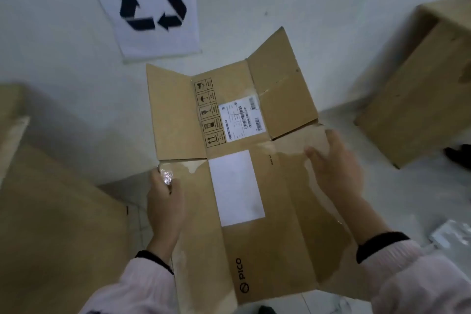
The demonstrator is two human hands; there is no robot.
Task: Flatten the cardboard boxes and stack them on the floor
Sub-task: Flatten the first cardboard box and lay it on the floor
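The flattened box (pixel 254 211) is found held in front of the person, between both hands and clear of the floor (pixel 397 201), with its printed face turned up toward the camera. Its long axis is observed to run from the person's body outward to the wall (pixel 51 33), leaning slightly left at the far end. The far flaps (pixel 283 97) are seen splayed open toward the wall, while the end bearing the brand print lies nearest the body. The left hand (pixel 164 191) is noted at the left long edge, about midway along, with fingers curled round that edge where crumpled tape shows. The right hand (pixel 334 171) is laid on the right panel slightly farther out, fingers nearly straight and pressed on the surface. Motion blur is present there, so a thumb hooked under the edge cannot be ruled out. The two hands are thus set across the short axis, the left one a little nearer the body. Bare floor is judged to lie below and to the right, between the held piece and an upright box (pixel 418 99) not yet collapsed. A large box (pixel 51 211) stands at the left. A recycling sign (pixel 153 7) is fixed to the wall beyond. Lowering is judged to call for the long axis being kept as it lies.
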